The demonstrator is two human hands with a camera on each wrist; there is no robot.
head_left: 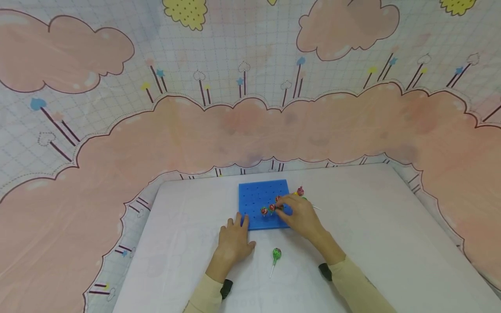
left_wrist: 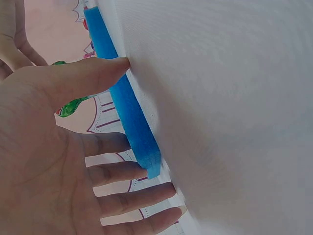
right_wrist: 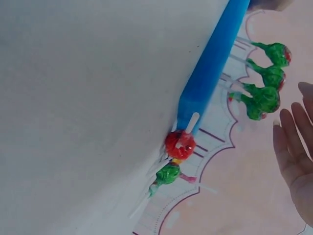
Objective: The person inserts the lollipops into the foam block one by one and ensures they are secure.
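A blue pegboard [head_left: 254, 191] with rows of small holes lies on the table. Several wrapped lollipops [head_left: 264, 211] stand on it by their sticks, their green wrappers [right_wrist: 276, 54] lined up in the right wrist view. Over these, my right hand [head_left: 299, 215] has its thumb and index finger close around one lollipop's head in the head view. From the right wrist, its extended fingers [right_wrist: 281, 134] appear apart from the lollipop heads. My left hand [head_left: 233, 241] rests at the board's front left corner, fingers spread along the edge [left_wrist: 139, 122] and thumb out.
One green lollipop [head_left: 276, 253] lies in front of the board, stick toward me. Beyond the board's right edge lie more lollipops, among them a red one [head_left: 300, 191] and a green one [right_wrist: 167, 174]. A cloud-patterned cloth [head_left: 250, 130] hangs behind the white table [head_left: 375, 226].
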